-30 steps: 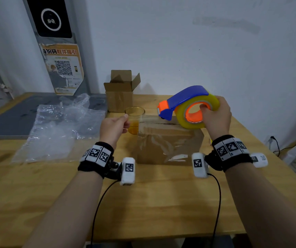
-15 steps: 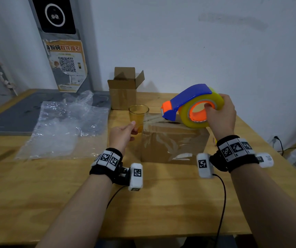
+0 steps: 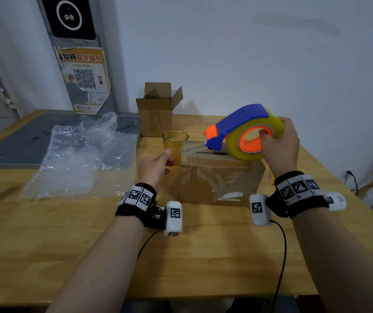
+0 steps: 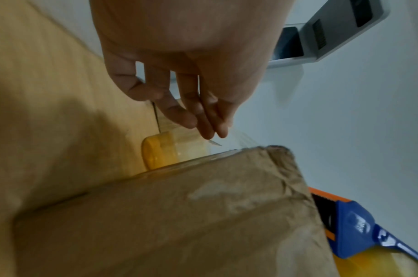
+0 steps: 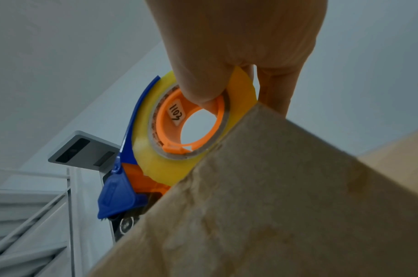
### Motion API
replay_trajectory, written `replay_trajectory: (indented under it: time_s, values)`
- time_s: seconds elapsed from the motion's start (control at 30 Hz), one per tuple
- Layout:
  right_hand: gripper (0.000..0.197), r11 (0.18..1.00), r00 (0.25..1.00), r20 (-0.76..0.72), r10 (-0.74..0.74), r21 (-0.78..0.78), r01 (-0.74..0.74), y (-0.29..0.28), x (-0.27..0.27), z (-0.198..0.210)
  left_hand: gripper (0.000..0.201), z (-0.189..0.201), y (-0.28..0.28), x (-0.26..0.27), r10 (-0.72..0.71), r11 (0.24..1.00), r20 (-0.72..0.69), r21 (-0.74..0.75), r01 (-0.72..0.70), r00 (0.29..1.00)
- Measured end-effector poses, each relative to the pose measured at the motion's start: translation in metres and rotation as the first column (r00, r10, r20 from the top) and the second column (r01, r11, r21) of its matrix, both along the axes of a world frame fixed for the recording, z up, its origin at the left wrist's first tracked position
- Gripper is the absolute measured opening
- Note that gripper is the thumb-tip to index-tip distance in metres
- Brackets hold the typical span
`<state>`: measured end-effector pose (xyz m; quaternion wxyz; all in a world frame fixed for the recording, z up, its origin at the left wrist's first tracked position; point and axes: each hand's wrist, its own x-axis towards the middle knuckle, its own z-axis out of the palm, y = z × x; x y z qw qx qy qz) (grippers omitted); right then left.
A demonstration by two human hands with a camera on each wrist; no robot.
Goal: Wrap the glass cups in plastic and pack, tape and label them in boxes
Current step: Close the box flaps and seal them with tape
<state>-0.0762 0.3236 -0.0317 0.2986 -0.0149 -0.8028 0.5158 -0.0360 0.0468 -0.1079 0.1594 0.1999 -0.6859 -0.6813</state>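
Observation:
My right hand [image 3: 279, 141] grips a blue and orange tape dispenser [image 3: 242, 129] with a roll of clear tape, thumb inside the orange core [image 5: 191, 127]. Its nose rests over the top of a closed brown box [image 3: 219, 177] that has tape on its sides. A strip of clear tape [image 4: 239, 139] runs left from the dispenser across the box's top edge. My left hand [image 3: 156, 164] pinches the strip's free end between thumb and fingertips [image 4: 212, 129], just left of the box. An amber glass cup [image 3: 175, 143] stands upright behind that hand.
An open brown box [image 3: 156, 114] stands at the back by the wall. Sheets of bubble wrap [image 3: 79, 154] lie on the left, partly over a grey mat [image 3: 12, 141]. The wooden table [image 3: 181, 256] stretches toward me. Cables hang from both wrists.
The head view has shifted and come a little closer. My left hand has sunk slightly beside the cup. The dispenser stays over the closed box.

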Motion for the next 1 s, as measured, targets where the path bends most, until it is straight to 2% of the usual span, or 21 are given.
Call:
replay_trajectory:
  time_s: [0.13, 0.23, 0.3, 0.37, 0.43, 0.5, 0.57, 0.6, 0.67, 0.7, 0.73, 0.8, 0.83, 0.9, 1.0]
  values:
    - [0.028, 1.0, 1.0, 0.006, -0.011, 0.01, 0.011, -0.001, 0.0, -0.001, 0.032, -0.014, 0.003, -0.005, -0.025, 0.999, 0.025, -0.037, 0.026, 0.999]
    - [0.028, 1.0, 1.0, 0.006, -0.013, 0.017, 0.013, -0.001, -0.001, -0.002, 0.041, -0.021, 0.008, -0.007, -0.044, 0.981, 0.059, -0.188, 0.054, 0.997]
    - [0.029, 1.0, 1.0, 0.006, -0.014, 0.013, 0.014, -0.001, -0.001, -0.002, 0.05, -0.017, 0.011, -0.005, -0.034, 0.927, 0.096, -0.369, 0.067, 0.995]
    - [0.029, 1.0, 1.0, 0.007, -0.017, 0.009, 0.017, -0.002, -0.002, -0.003, 0.055, -0.008, 0.013, -0.004, -0.027, 0.836, 0.165, -0.537, 0.113, 0.986]
    - [0.03, 1.0, 1.0, 0.003, -0.019, 0.006, 0.019, -0.002, -0.002, -0.004, 0.061, -0.005, 0.013, -0.004, -0.028, 0.755, 0.296, -0.619, 0.214, 0.955]
    - [0.031, 1.0, 1.0, 0.0, -0.024, 0.008, 0.024, -0.002, -0.002, -0.004, 0.074, -0.009, 0.011, -0.004, -0.057, 0.737, 0.432, -0.59, 0.33, 0.9]
    - [0.033, 1.0, 1.0, -0.002, -0.022, 0.012, 0.022, -0.002, -0.003, -0.005, 0.07, -0.013, 0.007, -0.004, -0.069, 0.761, 0.443, -0.556, 0.334, 0.894]
    - [0.033, 1.0, 1.0, -0.005, -0.023, 0.014, 0.023, -0.002, -0.004, -0.005, 0.059, -0.011, 0.004, -0.004, -0.062, 0.767, 0.388, -0.571, 0.293, 0.919]
    - [0.034, 1.0, 1.0, -0.007, -0.024, 0.019, 0.024, -0.001, -0.005, -0.005, 0.037, 0.004, 0.005, 0.002, -0.047, 0.815, 0.171, -0.563, 0.137, 0.984]
    - [0.034, 1.0, 1.0, -0.006, -0.021, 0.017, 0.022, -0.001, -0.006, -0.006, 0.033, 0.015, 0.01, 0.004, -0.07, 0.857, 0.08, -0.505, 0.101, 0.994]
    - [0.034, 1.0, 1.0, -0.006, -0.019, 0.014, 0.019, -0.001, -0.006, -0.006, 0.034, 0.023, 0.016, 0.006, -0.131, 0.894, 0.027, -0.43, 0.13, 0.991]
    - [0.034, 1.0, 1.0, -0.003, -0.015, 0.01, 0.015, 0.0, -0.007, -0.007, 0.037, 0.032, 0.035, 0.014, -0.306, 0.908, 0.066, -0.28, 0.312, 0.95]
    - [0.034, 1.0, 1.0, -0.003, -0.008, 0.008, 0.008, 0.0, -0.007, -0.007, 0.045, 0.031, 0.043, 0.016, -0.35, 0.901, 0.093, -0.239, 0.362, 0.932]
    - [0.036, 1.0, 1.0, 0.003, 0.023, -0.001, -0.023, 0.002, -0.007, -0.005, 0.055, 0.022, 0.051, 0.017, -0.344, 0.922, 0.061, -0.168, 0.35, 0.937]
    - [0.035, 0.993, 0.994, 0.043, 0.103, -0.069, -0.1, 0.006, -0.006, -0.002, 0.051, 0.017, 0.05, 0.017, -0.294, 0.955, -0.017, -0.04, 0.293, 0.956]
